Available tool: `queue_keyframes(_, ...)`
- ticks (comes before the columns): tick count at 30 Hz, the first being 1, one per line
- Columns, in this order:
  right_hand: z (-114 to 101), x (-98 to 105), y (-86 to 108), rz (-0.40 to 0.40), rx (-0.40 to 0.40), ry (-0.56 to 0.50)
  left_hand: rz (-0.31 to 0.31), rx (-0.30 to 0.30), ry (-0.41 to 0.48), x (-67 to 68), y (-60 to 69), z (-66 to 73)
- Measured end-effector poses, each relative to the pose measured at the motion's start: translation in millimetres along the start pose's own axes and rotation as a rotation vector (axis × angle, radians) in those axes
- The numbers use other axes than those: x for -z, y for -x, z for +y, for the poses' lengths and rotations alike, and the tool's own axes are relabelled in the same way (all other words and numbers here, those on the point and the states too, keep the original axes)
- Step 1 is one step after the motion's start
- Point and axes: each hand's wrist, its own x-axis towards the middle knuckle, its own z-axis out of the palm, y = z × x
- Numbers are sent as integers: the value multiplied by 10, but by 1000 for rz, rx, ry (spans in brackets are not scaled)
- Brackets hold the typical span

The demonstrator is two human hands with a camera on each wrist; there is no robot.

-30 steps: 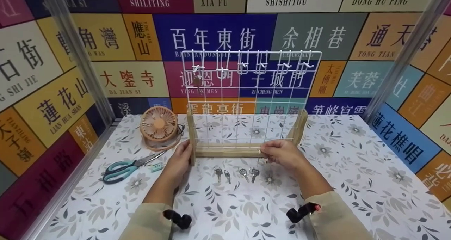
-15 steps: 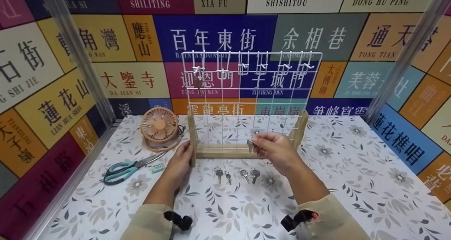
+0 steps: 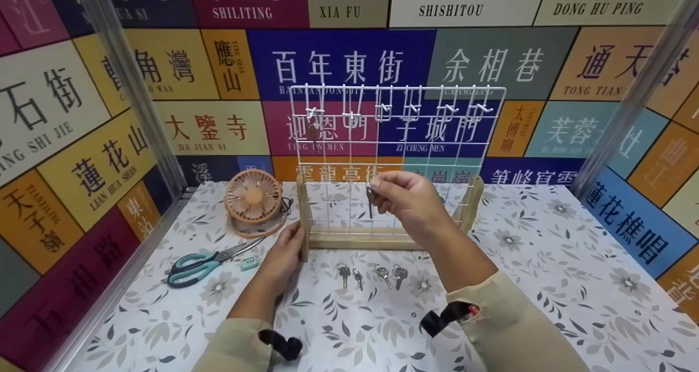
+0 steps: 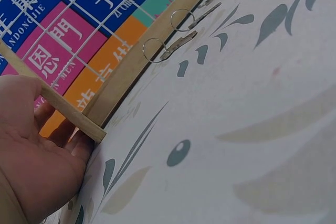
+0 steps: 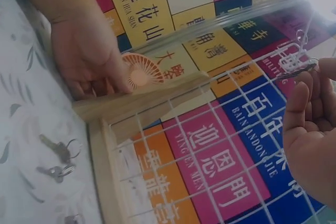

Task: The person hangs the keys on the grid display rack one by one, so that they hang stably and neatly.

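Observation:
A white wire grid rack stands upright in a wooden base, with several white hooks along its top. In the head view, my left hand holds the rack's left wooden post; the left wrist view shows thumb and fingers on either side of this post. My right hand pinches a key by its top, in front of the grid and below the hooks. Another key hangs from the leftmost hook. Several keys with rings, among them one silver key, lie before the base.
Left of the rack stands an orange fan. Teal-handled scissors and a small green-and-white item lie on the flower-patterned tabletop. Colourful sign panels form the walls behind and beside.
My right hand has risen and moved left with the key, from near the base to the middle of the grid. My left hand keeps its hold on the post.

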Motion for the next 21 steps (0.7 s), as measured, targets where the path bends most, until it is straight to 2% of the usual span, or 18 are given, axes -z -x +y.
queue_keyframes(5, -229, -182, -174, 4, 47, -53, 9, -11, -11, 14, 5, 0)
queue_keyframes(12, -530, -388, -359, 36, 73, -128, 18, -19, -40, 16, 1, -17)
queue_keyframes(17, -648, -463, -419, 71, 89, -179, 3, -20, -25, 0, -25, -32)
queue_keyframes(21, -686, -477, -433, 87, 90, -178, -12, -12, -11, -14, -36, -28)
